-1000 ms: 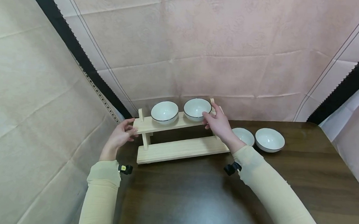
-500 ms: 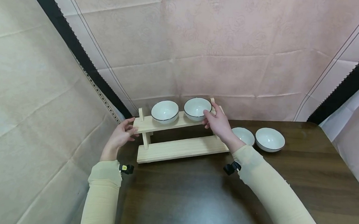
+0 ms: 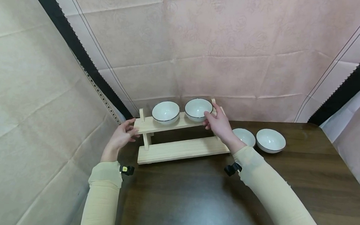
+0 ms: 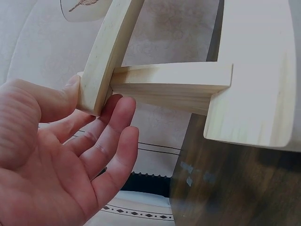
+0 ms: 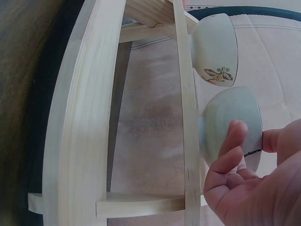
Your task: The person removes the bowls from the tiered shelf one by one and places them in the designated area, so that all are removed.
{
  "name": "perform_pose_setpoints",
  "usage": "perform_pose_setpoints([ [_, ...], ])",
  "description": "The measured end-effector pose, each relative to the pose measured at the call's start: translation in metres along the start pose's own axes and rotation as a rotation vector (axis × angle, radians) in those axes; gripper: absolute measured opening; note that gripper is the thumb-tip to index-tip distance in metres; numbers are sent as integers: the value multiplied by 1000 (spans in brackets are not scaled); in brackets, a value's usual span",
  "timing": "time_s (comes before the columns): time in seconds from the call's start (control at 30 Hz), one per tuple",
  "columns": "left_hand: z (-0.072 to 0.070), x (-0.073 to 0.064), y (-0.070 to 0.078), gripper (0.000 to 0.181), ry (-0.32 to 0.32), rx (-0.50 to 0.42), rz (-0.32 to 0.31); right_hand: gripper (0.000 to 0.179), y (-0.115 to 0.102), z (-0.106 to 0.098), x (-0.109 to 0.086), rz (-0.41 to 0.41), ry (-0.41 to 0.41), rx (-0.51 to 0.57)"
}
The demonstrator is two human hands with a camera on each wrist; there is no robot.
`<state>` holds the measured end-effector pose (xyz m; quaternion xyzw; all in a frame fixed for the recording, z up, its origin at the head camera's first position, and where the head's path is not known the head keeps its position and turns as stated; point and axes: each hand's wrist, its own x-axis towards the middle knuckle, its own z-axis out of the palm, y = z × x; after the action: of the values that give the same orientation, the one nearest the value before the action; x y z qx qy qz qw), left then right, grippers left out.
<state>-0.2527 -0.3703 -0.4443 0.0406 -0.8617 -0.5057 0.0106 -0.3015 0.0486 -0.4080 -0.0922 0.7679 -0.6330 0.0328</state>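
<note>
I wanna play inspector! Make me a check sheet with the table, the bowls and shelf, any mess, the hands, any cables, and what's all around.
Surface: dark brown table, wood-grained, with light shining off it.
Job's things: two-level wooden shelf; its upper board bears a left bowl and a right bowl, both upright. On the table to the right, side by side, are a partly hidden bowl and an outer bowl.
Clutter: nothing seen.
Hands: left hand pinches the upper board's left end; right hand holds the right bowl by its rim.
Cables: nothing seen.
Surroundings: pale, creased cloth behind the table.
</note>
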Motion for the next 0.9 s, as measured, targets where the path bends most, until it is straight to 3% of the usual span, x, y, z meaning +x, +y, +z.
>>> perform_pose_setpoints([
  [0.9,0,-3,1,64,-3,-8,-1,74,2,2,1,11,5,63],
])
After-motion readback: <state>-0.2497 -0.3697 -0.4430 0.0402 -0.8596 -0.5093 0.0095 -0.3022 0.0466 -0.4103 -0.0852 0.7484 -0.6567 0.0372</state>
